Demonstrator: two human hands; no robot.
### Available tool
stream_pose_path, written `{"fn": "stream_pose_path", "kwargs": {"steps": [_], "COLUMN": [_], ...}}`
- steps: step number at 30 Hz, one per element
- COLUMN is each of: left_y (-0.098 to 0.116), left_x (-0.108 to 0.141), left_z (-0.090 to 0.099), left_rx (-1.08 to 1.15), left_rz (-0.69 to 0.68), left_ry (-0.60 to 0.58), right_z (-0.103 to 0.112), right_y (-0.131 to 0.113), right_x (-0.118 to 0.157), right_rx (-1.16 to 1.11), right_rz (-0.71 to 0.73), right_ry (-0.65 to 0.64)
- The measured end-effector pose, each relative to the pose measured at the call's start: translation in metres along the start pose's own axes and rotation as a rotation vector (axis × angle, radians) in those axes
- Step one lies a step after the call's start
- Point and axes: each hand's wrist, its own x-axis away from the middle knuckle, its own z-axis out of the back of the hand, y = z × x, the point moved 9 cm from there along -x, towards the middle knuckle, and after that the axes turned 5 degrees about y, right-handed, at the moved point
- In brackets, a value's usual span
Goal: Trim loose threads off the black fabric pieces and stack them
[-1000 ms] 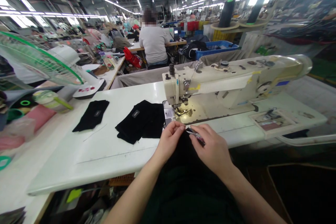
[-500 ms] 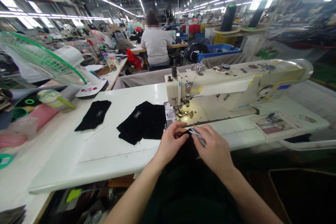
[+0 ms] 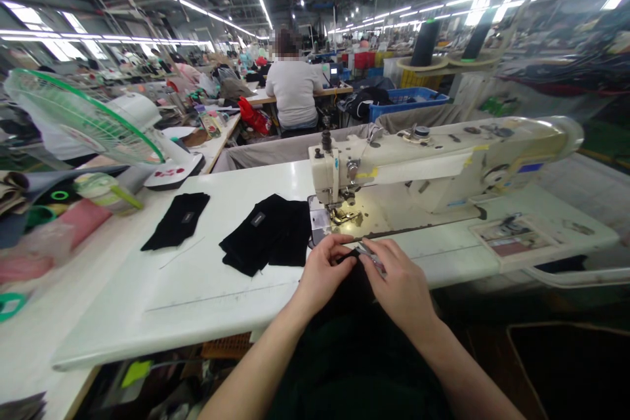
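My left hand (image 3: 325, 269) pinches the edge of a black fabric piece (image 3: 352, 285), which drapes down toward my lap. My right hand (image 3: 398, 285) holds small metal thread snips (image 3: 370, 257) at that same edge, with the tips close to the cloth. Both hands are just in front of the sewing machine's presser foot (image 3: 343, 215) and touch neither it nor the machine. On the white sewing table (image 3: 197, 295), a stack of black labelled fabric pieces (image 3: 263, 235) lies left of my hands, and a single piece (image 3: 176, 221) lies farther left.
A cream industrial sewing machine (image 3: 418, 174) stands on the table, with a small tray (image 3: 514, 236) to its right. A white fan (image 3: 83, 118) and colourful materials sit at the left. Ahead, a seated co-worker (image 3: 294, 92) works beyond a grey fabric bin, near a blue crate (image 3: 408, 102).
My hands have shifted slightly, with the snips staying at the black fabric's edge. The whole scene sits a little differently in view because my head has moved.
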Motion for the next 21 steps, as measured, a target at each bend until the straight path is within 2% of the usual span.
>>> {"fn": "stream_pose_path", "kwargs": {"steps": [7,12,21], "left_y": [-0.003,-0.009,-0.004], "left_x": [0.0,-0.001,-0.002], "left_z": [0.0,0.003,0.004], "left_rx": [-0.008,0.027,0.019], "left_rz": [0.012,0.031,-0.001], "left_ry": [0.01,0.015,0.033], "right_z": [-0.001,0.015,0.008], "right_y": [0.006,0.014,0.002], "right_x": [0.001,-0.001,0.002], "right_rx": [-0.135,-0.153,0.003], "right_rz": [-0.051,-0.087,-0.002], "right_ry": [0.047,0.17,0.057]}}
